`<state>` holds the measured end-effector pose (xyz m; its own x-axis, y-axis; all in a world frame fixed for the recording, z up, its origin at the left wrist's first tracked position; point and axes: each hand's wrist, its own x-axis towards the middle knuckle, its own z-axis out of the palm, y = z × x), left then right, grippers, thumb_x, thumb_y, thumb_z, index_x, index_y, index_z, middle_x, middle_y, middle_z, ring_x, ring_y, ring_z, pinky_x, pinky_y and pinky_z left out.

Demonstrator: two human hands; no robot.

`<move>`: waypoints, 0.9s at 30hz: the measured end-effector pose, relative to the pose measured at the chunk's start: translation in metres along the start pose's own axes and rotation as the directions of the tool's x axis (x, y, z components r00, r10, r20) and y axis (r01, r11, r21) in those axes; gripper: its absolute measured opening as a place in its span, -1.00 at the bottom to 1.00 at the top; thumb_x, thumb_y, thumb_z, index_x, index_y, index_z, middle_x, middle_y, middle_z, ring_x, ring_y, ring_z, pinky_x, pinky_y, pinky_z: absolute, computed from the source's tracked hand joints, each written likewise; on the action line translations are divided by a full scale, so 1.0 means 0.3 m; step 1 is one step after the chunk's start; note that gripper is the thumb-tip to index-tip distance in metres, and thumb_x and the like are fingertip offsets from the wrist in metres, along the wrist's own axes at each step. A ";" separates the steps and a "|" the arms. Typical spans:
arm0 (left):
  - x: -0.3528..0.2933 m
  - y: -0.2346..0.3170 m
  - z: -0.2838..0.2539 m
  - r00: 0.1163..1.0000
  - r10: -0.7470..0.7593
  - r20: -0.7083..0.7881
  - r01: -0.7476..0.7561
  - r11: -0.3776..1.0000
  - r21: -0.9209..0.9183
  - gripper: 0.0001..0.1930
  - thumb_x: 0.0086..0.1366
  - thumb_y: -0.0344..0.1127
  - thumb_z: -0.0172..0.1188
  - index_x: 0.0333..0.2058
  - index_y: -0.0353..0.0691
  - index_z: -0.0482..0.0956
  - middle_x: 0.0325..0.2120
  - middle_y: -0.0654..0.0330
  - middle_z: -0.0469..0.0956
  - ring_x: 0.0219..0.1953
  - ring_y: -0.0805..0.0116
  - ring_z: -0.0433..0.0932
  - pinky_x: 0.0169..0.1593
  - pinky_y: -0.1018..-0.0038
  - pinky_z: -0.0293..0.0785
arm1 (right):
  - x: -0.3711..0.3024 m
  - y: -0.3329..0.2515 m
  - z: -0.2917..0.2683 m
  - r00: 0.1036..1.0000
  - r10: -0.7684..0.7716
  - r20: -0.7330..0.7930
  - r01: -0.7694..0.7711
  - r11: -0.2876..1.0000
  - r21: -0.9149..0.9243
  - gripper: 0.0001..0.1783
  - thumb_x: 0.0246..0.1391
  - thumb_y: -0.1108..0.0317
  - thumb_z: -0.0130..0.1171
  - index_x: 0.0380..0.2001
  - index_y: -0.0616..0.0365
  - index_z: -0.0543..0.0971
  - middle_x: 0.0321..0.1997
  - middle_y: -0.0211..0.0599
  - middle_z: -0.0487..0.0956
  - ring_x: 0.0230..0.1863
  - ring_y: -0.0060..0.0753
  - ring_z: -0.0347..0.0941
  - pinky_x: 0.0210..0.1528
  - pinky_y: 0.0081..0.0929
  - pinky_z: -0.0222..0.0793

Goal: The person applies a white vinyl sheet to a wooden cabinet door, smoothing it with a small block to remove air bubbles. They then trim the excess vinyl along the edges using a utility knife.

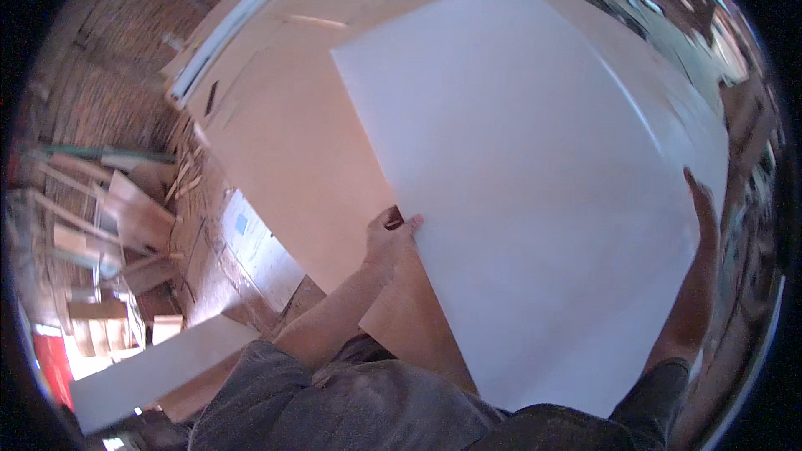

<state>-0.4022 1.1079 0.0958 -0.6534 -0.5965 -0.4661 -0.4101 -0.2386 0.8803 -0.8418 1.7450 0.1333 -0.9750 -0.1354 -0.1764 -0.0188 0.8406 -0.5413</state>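
A large white sheet (pixel 518 175) fills the middle and right of the view, its near end close to my body. My left hand (pixel 393 231) is closed on the sheet's left edge, thumb on the upper face and fingers curled at the edge. On the far right my right hand (pixel 702 192) is at the opposite edge and seems to grip it, though most of its fingers are hidden. Toward its right side the sheet bends, with a bright streak along the curve. Beneath it lies a wide tan board (pixel 292 134), showing to the left.
A long pale strip (pixel 238 29) runs along the tan board's far left edge. Wood pieces (pixel 138 217) and scraps lie on the floor at left. A light-coloured board (pixel 167 367) stands near my left side. Blurred clutter lines the far right.
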 end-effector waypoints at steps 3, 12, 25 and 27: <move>-0.040 0.014 -0.074 0.999 0.023 -0.035 -0.020 0.996 0.091 -0.65 0.31 -0.33 0.41 0.02 -0.36 0.64 -0.23 0.23 0.66 -0.22 0.47 0.58 -0.14 0.51 0.52 | -0.233 -0.251 0.237 0.980 0.005 -0.198 -0.041 0.983 -0.180 -0.42 0.38 -0.06 0.11 0.23 0.14 0.57 0.38 0.00 0.48 0.41 -0.05 0.37 0.46 -0.22 0.21; 0.389 0.114 -0.425 0.970 0.089 -0.225 -0.126 0.979 -0.157 -0.44 0.27 0.04 0.45 -0.04 -0.33 0.55 -0.29 0.24 0.50 -0.25 0.47 0.47 -0.27 0.51 0.46 | -1.563 -0.344 0.759 0.891 -0.291 -0.348 0.146 0.910 -0.387 -0.43 0.24 0.30 0.33 0.26 0.25 0.48 0.31 0.14 0.43 0.35 0.23 0.32 0.34 0.06 0.28; 1.302 0.473 -0.627 0.922 0.330 -0.204 -0.356 0.928 -0.107 -0.27 0.11 0.21 0.52 0.02 -0.30 0.58 -0.10 0.23 0.59 -0.02 0.37 0.51 -0.07 0.37 0.53 | -2.149 -0.649 1.380 0.541 0.779 -0.317 -0.236 0.502 0.832 -0.41 0.16 0.26 0.42 0.15 0.34 0.48 0.08 0.10 0.52 0.13 0.08 0.44 0.17 0.02 0.41; 1.433 0.513 -0.632 0.925 0.348 -0.153 -0.371 0.912 -0.175 -0.30 0.17 0.07 0.52 0.07 -0.35 0.51 -0.04 0.08 0.58 0.03 0.30 0.53 -0.02 0.34 0.53 | -2.129 -0.628 1.393 0.550 0.793 -0.261 -0.100 0.373 0.922 -0.33 0.15 0.23 0.43 0.23 0.36 0.44 0.13 0.12 0.51 0.17 0.08 0.44 0.22 0.01 0.42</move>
<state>-0.6256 0.6696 0.0478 -0.6499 -0.7518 -0.1117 -0.0196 -0.1303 0.9913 -0.1231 1.4539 0.0044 -0.6091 0.7294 -0.3114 0.2945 -0.1565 -0.9428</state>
